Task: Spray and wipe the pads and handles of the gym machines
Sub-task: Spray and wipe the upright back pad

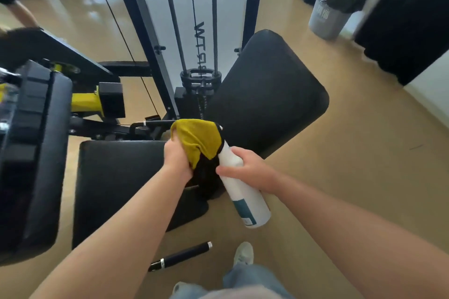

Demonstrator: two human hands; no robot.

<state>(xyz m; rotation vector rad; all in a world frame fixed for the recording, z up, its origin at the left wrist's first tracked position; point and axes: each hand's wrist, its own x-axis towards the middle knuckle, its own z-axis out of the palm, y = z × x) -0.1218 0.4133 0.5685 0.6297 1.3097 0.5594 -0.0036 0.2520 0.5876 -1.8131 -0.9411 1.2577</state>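
Grips a yellow cloth (pixel 198 139) in the left hand (pixel 177 155), fingers curled round its bunched near end, above the meeting of two black pads. Drapes the cloth over the top of a white spray bottle (pixel 240 187), hiding most of the black spray head. Clasps the bottle in the right hand (pixel 245 167), fingers wrapped round its upper body, just right of the left hand. Tilts it: top far and left, teal-labelled base near and right.

Under and left of the hands, a flat seat pad (pixel 116 182); far and right of them, a tilted back pad (pixel 267 94). Cannot tell whether cloth or bottle touches either pad. At the left edge, a third black pad (pixel 31 153) on a black and yellow frame. Beyond the pads, black uprights and cables before a white panel (pixel 192 7).

On the tan floor (pixel 352 177) near the seat pad, a dark bar handle (pixel 181 256) with silver ends, and just right of it a pale shoe (pixel 244 253) below blue jeans. Far right, a grey bin (pixel 337 0) with a black liner.
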